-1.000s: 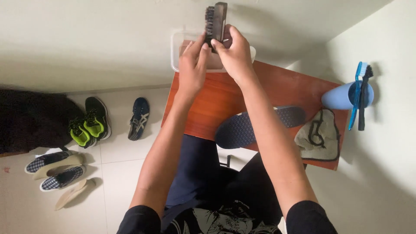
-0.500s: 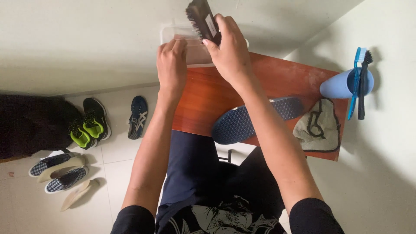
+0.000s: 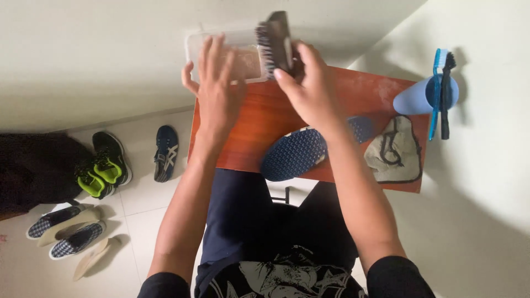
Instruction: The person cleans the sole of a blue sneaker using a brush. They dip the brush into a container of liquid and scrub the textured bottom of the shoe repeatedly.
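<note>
Right hand [image 3: 312,91] grips a dark scrub brush [image 3: 274,44], bristles facing left, above the clear plastic tub [image 3: 221,41] at the far edge of the small reddish wooden table [image 3: 248,138], while the left hand [image 3: 220,91], fingers spread wide, rests on the tub's rim. A navy shoe [image 3: 309,150] lies sole-up beside a grey cloth [image 3: 395,152], and a blue cup [image 3: 422,94] holds two brushes. Sneakers [image 3: 105,165] and slip-ons line the white tiled floor [image 3: 143,215] at left.

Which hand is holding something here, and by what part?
The right hand grips a dark-bristled scrub brush by its back, bristles facing left. The left hand holds nothing; its fingers rest over the clear plastic tub.
</note>
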